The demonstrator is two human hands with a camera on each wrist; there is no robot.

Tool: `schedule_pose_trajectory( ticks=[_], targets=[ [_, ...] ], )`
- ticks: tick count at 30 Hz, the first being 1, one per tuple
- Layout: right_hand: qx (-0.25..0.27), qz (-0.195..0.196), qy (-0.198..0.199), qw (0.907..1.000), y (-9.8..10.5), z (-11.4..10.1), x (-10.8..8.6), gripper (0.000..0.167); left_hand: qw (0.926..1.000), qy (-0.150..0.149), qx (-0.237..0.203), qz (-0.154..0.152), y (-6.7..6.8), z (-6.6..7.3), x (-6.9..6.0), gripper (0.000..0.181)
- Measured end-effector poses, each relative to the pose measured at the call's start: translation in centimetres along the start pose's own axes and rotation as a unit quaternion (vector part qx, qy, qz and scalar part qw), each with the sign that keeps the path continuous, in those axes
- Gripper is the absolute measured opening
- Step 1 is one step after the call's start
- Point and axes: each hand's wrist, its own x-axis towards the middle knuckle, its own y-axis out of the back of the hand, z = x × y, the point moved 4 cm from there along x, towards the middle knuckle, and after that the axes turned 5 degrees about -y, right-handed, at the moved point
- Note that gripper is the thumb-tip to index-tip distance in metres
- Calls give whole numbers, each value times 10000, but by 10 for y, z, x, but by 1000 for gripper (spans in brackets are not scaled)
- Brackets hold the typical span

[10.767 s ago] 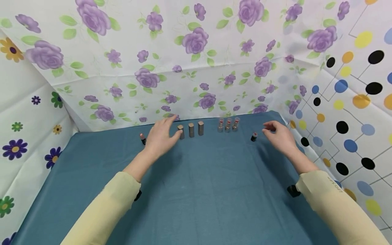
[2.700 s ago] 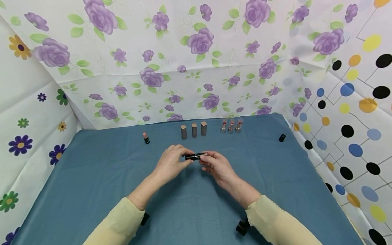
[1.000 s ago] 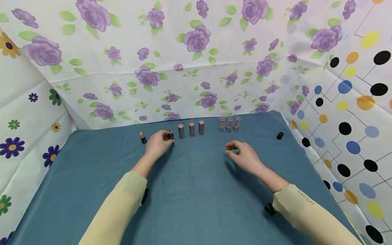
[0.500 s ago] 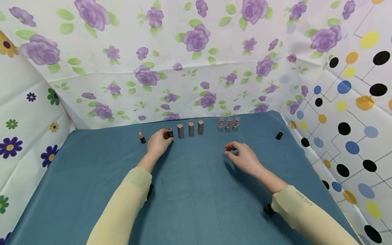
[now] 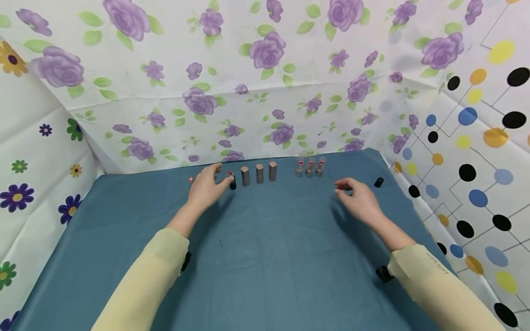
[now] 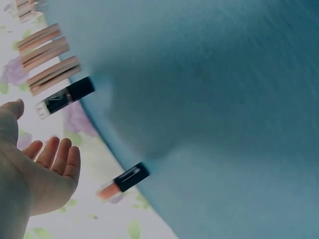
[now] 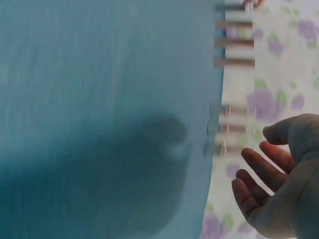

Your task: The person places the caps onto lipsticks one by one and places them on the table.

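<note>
My left hand point(image 5: 207, 186) hovers with fingers spread just left of a black lipstick point(image 5: 233, 182) with a clear top, which stands upright at the row's left end. In the left wrist view, a gap shows between that hand and the black lipstick point(image 6: 65, 97). A coral lipstick in a black base point(image 6: 123, 181) stands farther left; in the head view my left hand hides most of it. My right hand point(image 5: 359, 202) hangs over the cloth with loosely curved fingers, holding nothing. Its nearest thing is a small black cap point(image 5: 378, 182) to its right.
Three bronze lipstick tubes point(image 5: 259, 174) stand right of the black lipstick. Farther right are three clear-capped lipsticks point(image 5: 309, 168). All stand near the back edge of the blue cloth point(image 5: 265, 257), before a flowered backdrop point(image 5: 165, 92). A dotted sheet point(image 5: 476, 151) rises at right.
The black lipstick, at right at first and then held between both hands, now stands beside the bronze tubes. My left hand has let go and moved left; my right hand has moved right.
</note>
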Motion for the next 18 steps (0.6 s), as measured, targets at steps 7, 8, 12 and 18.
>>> schedule_pose_trajectory(
  ticks=[7,8,12,18],
  targets=[
    [-41,439,-292,9986,41,33,6,41,9986,-477,139,157,17,14,-13,65],
    [-10,482,-330,9983,46,37,7,42,9981,-570,189,153,18,16,-15,65],
    [-91,609,-561,9965,63,51,14,48,9930,-1053,536,73,21,30,-25,64],
    [-255,848,-904,9920,84,71,24,51,9751,-1928,1087,-165,17,57,-43,59]
  ],
)
